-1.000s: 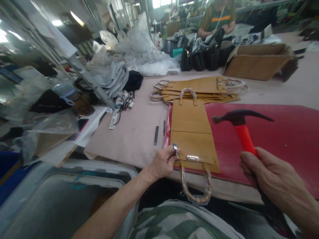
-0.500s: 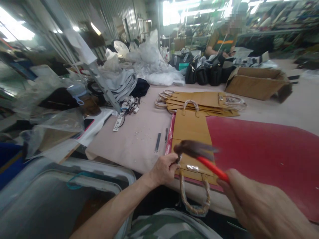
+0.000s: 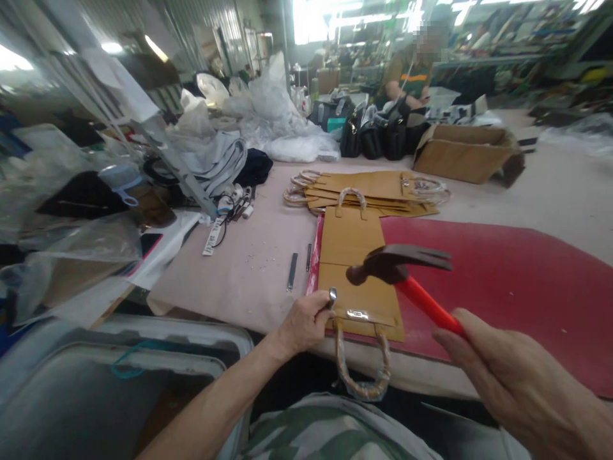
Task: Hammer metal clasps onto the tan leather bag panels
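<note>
My right hand point(image 3: 498, 358) grips the red handle of a claw hammer point(image 3: 390, 262). The hammer's dark head hangs above the leather piece, its striking face towards my left hand. My left hand point(image 3: 306, 322) pinches a short metal punch point(image 3: 332, 295), held upright at the left edge of the leather; its lower end is hidden by my fingers. The tan leather bag panel point(image 3: 352, 239) lies flat with a wrapped handle at each end. The near handle point(image 3: 364, 386) hangs over the table edge. A shiny metal clasp plate point(image 3: 357, 314) sits near that end.
Under the panel lies a red mat point(image 3: 479, 275). Behind it is a stack of tan panels point(image 3: 359, 185) with wrapped handles. A flat metal strip point(image 3: 292, 271) and a dark rod point(image 3: 309, 257) lie left. Farther back are black bags point(image 3: 371, 137), a cardboard box point(image 3: 464, 153) and a person.
The hammer has lifted off the punch and moved right, so the punch's top now shows. My left hand keeps its place on the leather. The whole view has shifted slightly.
</note>
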Action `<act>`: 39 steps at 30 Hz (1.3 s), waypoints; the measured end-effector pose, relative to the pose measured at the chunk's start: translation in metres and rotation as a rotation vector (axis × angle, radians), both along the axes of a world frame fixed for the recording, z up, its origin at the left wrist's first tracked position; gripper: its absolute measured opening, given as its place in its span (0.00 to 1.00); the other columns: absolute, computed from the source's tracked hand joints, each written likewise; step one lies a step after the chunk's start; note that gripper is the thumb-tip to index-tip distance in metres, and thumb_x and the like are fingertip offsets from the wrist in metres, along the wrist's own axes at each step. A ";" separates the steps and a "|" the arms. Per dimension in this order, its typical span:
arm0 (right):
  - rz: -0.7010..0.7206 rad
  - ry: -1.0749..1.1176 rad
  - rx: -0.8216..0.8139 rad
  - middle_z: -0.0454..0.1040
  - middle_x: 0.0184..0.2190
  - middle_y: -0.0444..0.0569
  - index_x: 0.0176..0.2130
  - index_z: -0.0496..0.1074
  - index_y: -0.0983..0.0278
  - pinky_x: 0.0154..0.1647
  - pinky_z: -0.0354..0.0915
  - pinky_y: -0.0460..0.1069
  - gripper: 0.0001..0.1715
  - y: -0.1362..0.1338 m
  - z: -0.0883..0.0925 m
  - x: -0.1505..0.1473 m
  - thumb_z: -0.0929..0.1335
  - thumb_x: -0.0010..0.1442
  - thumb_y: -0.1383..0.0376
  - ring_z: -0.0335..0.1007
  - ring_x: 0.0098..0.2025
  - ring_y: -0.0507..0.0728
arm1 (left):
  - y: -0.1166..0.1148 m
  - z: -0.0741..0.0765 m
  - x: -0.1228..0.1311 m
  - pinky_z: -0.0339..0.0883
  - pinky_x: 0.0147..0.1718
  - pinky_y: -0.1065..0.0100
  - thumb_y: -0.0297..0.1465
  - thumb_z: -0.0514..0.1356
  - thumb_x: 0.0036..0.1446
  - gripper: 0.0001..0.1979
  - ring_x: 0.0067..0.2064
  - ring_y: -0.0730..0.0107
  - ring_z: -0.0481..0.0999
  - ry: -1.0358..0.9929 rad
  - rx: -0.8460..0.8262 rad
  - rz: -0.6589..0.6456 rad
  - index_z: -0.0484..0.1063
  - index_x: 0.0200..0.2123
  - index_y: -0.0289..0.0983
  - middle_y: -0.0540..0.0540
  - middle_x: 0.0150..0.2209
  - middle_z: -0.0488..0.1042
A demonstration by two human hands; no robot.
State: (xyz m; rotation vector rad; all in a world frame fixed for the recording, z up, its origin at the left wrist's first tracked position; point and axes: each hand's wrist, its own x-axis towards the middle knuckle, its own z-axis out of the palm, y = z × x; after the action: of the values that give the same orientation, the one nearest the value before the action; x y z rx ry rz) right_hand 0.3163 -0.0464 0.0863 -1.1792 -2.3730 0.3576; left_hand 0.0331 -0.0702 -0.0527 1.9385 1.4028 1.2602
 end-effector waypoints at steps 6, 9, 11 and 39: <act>-0.331 -0.118 -0.386 0.63 0.16 0.44 0.25 0.59 0.58 0.21 0.57 0.50 0.23 0.039 -0.064 0.064 0.56 0.65 0.50 0.62 0.18 0.55 | -0.002 -0.002 -0.001 0.76 0.46 0.63 0.22 0.56 0.60 0.10 0.45 0.62 0.80 0.005 0.003 -0.019 0.72 0.43 0.37 0.42 0.42 0.79; -0.473 -0.347 -0.196 0.71 0.25 0.54 0.30 0.66 0.61 0.26 0.61 0.54 0.18 0.049 -0.091 0.085 0.57 0.64 0.56 0.69 0.25 0.61 | -0.004 -0.003 0.000 0.76 0.46 0.63 0.23 0.56 0.62 0.10 0.46 0.62 0.81 0.013 0.019 -0.004 0.72 0.45 0.37 0.42 0.43 0.79; -0.469 -0.392 -0.069 0.75 0.38 0.63 0.38 0.71 0.65 0.34 0.66 0.58 0.19 0.049 -0.100 0.082 0.57 0.65 0.57 0.73 0.37 0.67 | -0.005 -0.002 0.001 0.77 0.47 0.63 0.24 0.56 0.62 0.10 0.47 0.62 0.81 0.026 0.029 0.007 0.72 0.46 0.37 0.41 0.44 0.79; 0.111 0.209 -0.066 0.67 0.59 0.63 0.51 0.67 0.63 0.64 0.57 0.71 0.22 0.026 -0.140 0.019 0.72 0.60 0.61 0.61 0.62 0.71 | 0.010 0.027 0.055 0.78 0.52 0.63 0.27 0.63 0.62 0.05 0.49 0.62 0.82 -0.334 -0.227 0.055 0.77 0.41 0.36 0.41 0.46 0.82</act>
State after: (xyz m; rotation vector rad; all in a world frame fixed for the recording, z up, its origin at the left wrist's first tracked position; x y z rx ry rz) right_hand 0.3349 -0.0207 -0.0542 -0.9881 -2.2640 0.5717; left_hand 0.0884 -0.0598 -0.0261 1.4708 1.3653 1.3140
